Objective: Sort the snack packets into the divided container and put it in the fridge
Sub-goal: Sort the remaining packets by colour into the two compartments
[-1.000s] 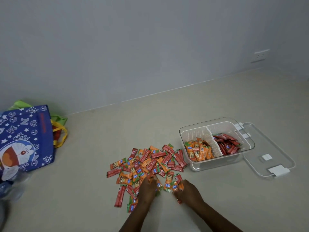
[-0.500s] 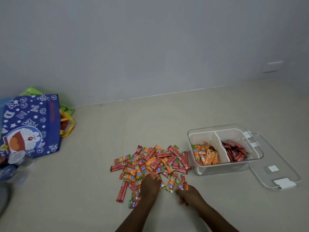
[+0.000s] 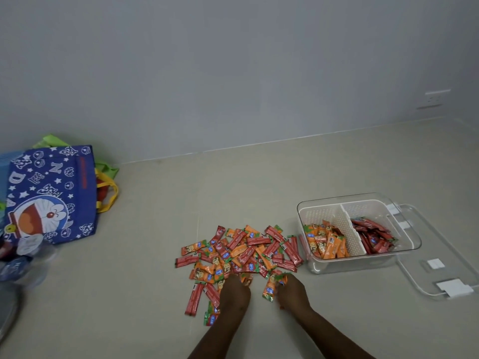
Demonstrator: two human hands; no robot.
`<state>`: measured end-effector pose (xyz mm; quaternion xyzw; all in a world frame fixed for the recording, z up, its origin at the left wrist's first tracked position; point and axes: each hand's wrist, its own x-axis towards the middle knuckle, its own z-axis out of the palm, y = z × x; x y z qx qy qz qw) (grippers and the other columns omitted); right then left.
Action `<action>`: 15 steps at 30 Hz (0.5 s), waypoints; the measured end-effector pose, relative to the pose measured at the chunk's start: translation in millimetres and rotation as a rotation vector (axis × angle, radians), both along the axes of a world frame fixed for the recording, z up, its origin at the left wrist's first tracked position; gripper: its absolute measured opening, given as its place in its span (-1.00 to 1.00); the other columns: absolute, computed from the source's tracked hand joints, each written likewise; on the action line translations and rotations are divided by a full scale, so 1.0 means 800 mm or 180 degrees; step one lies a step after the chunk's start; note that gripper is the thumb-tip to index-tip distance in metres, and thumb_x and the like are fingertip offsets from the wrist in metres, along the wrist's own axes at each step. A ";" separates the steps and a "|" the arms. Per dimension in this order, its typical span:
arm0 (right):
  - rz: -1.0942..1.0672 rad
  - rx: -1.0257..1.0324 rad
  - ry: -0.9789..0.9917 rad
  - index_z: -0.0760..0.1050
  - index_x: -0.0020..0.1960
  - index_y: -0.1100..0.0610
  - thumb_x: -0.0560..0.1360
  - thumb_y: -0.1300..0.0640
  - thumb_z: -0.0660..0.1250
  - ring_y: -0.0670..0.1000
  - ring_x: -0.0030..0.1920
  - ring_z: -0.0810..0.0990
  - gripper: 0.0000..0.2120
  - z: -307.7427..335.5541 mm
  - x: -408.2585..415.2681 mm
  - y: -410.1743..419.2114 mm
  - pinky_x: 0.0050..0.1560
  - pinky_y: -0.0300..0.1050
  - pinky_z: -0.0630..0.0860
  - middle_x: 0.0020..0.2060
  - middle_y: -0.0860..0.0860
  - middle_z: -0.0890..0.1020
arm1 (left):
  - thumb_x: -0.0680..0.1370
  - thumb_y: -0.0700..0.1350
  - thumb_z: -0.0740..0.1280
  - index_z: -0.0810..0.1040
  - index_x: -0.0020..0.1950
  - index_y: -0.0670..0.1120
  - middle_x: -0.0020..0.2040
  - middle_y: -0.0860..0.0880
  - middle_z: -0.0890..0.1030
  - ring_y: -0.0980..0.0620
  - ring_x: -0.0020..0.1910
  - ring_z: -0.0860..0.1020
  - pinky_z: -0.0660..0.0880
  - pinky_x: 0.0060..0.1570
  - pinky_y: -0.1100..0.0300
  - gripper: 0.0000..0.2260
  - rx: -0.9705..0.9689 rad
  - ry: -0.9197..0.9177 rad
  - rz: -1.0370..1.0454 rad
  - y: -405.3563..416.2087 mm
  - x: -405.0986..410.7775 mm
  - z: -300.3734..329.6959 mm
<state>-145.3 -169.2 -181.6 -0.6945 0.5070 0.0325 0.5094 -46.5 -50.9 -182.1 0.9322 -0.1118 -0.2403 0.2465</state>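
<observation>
A pile of orange and red snack packets (image 3: pixel 241 251) lies on the floor. To its right stands the clear divided container (image 3: pixel 324 265), with orange packets (image 3: pixel 326 242) in its left half and red packets (image 3: pixel 373 237) in its right half. My left hand (image 3: pixel 234 294) reaches into the near edge of the pile, fingers curled down among the packets. My right hand (image 3: pixel 291 291) grips orange packets (image 3: pixel 270 287) at the pile's near right edge.
The container's clear lid (image 3: pixel 440 268) lies flat to its right. A blue cartoon tote bag (image 3: pixel 49 195) with green and yellow bags behind it sits at the far left by the wall. A wall socket (image 3: pixel 435 98) is at the right.
The view shifted so everything sits lower and further right in frame. Both hands stayed at the pile's near edge; the right hand now has orange packets gathered in its fingers.
</observation>
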 end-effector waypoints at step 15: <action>0.0715 0.0137 0.0075 0.48 -0.18 0.10 0.45 0.10 0.33 0.01 -0.26 0.51 -0.91 0.012 0.044 0.018 -0.21 -0.18 0.41 -0.24 0.02 0.56 | 0.60 -0.05 0.26 0.31 0.42 -0.14 0.27 -0.14 0.53 -0.06 0.10 0.56 0.51 -0.15 0.18 -0.58 -0.1219 0.0623 0.1238 0.044 0.070 0.032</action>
